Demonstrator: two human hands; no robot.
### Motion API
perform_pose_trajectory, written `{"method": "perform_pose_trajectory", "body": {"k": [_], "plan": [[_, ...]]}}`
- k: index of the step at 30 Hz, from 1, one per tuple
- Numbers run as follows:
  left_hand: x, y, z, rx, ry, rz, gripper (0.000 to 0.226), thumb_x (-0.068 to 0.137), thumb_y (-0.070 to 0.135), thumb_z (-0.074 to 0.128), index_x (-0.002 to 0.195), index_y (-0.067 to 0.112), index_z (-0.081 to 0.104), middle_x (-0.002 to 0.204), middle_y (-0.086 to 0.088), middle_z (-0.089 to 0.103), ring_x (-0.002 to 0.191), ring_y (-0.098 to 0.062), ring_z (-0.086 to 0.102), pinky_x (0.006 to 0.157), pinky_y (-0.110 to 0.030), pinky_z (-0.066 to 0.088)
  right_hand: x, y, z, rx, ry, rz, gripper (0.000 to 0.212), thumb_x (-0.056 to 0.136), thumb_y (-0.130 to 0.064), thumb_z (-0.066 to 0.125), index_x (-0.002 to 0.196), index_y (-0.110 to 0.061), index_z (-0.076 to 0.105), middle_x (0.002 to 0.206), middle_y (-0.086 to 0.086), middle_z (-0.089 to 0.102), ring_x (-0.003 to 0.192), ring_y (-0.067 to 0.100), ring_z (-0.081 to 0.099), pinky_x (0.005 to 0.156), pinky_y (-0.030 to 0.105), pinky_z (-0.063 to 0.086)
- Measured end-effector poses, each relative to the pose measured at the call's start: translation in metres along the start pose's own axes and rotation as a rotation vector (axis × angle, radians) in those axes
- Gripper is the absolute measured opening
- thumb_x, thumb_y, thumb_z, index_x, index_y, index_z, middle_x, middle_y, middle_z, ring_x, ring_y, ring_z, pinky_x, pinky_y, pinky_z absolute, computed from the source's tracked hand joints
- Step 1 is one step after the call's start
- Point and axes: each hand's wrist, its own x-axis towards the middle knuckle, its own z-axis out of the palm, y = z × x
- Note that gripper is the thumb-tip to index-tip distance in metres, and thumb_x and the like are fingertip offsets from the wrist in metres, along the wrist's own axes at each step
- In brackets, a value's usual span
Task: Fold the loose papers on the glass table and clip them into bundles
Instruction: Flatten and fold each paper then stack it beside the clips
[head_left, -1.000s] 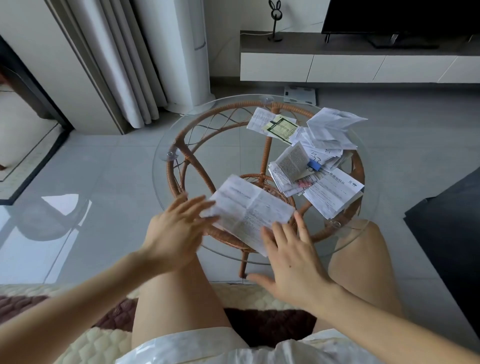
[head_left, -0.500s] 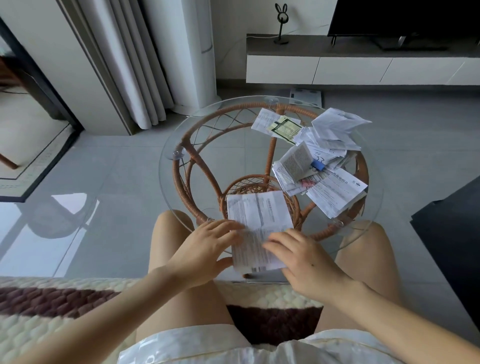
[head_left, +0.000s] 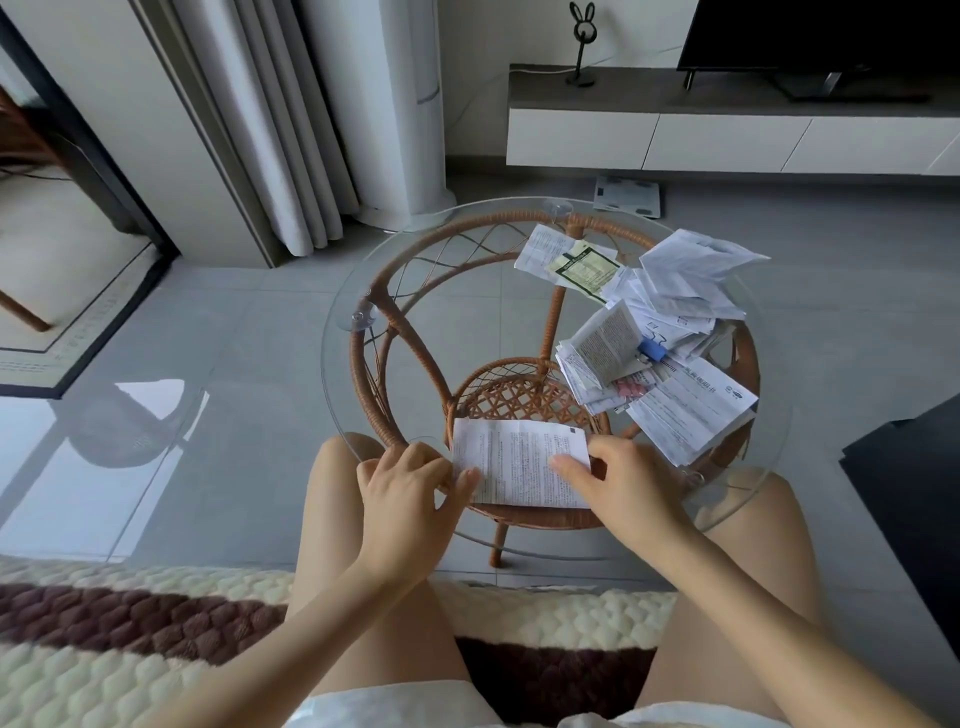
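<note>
Left hand (head_left: 410, 499) and right hand (head_left: 618, 488) both pressed on one printed sheet (head_left: 519, 465), thumb of the left at its left edge, fingers of the right curled over its right edge; neither hand closes round it, the sheet lying flat between them on the near rim of the glass table (head_left: 343, 395); its upper edge looks doubled, so a first fold is judged made and being flattened, though the crease itself is not clear. Beyond the right hand, further from the body, a loose heap of papers (head_left: 680, 312) lies unsorted; among them a blue clip (head_left: 652, 351) grips one small wad, judged a single finished bundle; a pink item just nearer the right hand is too small to name. A green-bordered slip (head_left: 584, 270) rests at the far edge of the heap. Judged early: most sheets unfolded and unclipped.
</note>
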Motion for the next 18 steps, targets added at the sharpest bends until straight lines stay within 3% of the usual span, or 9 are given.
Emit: {"method": "perform_pose_trajectory", "body": {"k": [2, 6, 9, 13, 18], "plan": [[0.0, 0.004, 0.004, 0.05, 0.018, -0.075, 0.049, 0.089, 0.054, 0.04, 0.057, 0.024, 0.062, 0.075, 0.013, 0.054, 0.072, -0.009, 0.043, 0.07, -0.032, 0.028, 0.002, 0.0, 0.007, -0.059, 0.028, -0.002, 0.034, 0.082, -0.028, 0.071, 0.065, -0.001, 0.063, 0.067, 0.005, 0.062, 0.06, 0.023, 0.056, 0.049, 0.027, 0.036], [0.001, 0.009, 0.008, 0.176, 0.011, -0.11, 0.046, 0.086, 0.054, 0.043, 0.054, 0.026, 0.061, 0.073, 0.01, 0.049, 0.072, -0.014, 0.045, 0.069, -0.03, 0.018, 0.002, 0.0, 0.009, -0.104, 0.033, 0.035, 0.029, 0.083, -0.028, 0.07, 0.068, -0.004, 0.063, 0.076, 0.004, 0.06, 0.062, 0.018, 0.05, 0.048, 0.019, 0.026], [0.002, 0.012, 0.009, 0.224, 0.006, -0.123, 0.043, 0.084, 0.053, 0.047, 0.053, 0.024, 0.059, 0.072, 0.008, 0.048, 0.072, -0.018, 0.047, 0.067, -0.029, 0.014, 0.005, -0.002, 0.009, -0.13, 0.018, 0.051, 0.026, 0.084, -0.029, 0.069, 0.073, -0.004, 0.068, 0.081, 0.004, 0.063, 0.065, 0.02, 0.055, 0.051, 0.026, 0.032], [0.004, 0.011, 0.011, 0.219, 0.019, -0.144, 0.036, 0.082, 0.05, 0.052, 0.063, 0.02, 0.048, 0.071, 0.006, 0.046, 0.071, -0.02, 0.046, 0.067, -0.031, 0.025, 0.007, -0.001, 0.01, -0.14, 0.002, 0.073, 0.029, 0.083, -0.03, 0.068, 0.071, -0.004, 0.067, 0.079, 0.004, 0.064, 0.066, 0.021, 0.057, 0.056, 0.03, 0.04], [0.005, 0.008, 0.01, 0.188, 0.044, 0.063, 0.028, 0.087, 0.04, 0.048, 0.088, 0.014, 0.056, 0.088, -0.003, 0.055, 0.083, -0.024, 0.049, 0.076, -0.037, 0.035, 0.008, -0.001, 0.009, -0.124, -0.014, 0.117, 0.033, 0.082, -0.031, 0.07, 0.064, -0.004, 0.062, 0.072, 0.002, 0.061, 0.061, 0.022, 0.055, 0.052, 0.031, 0.04]]}}
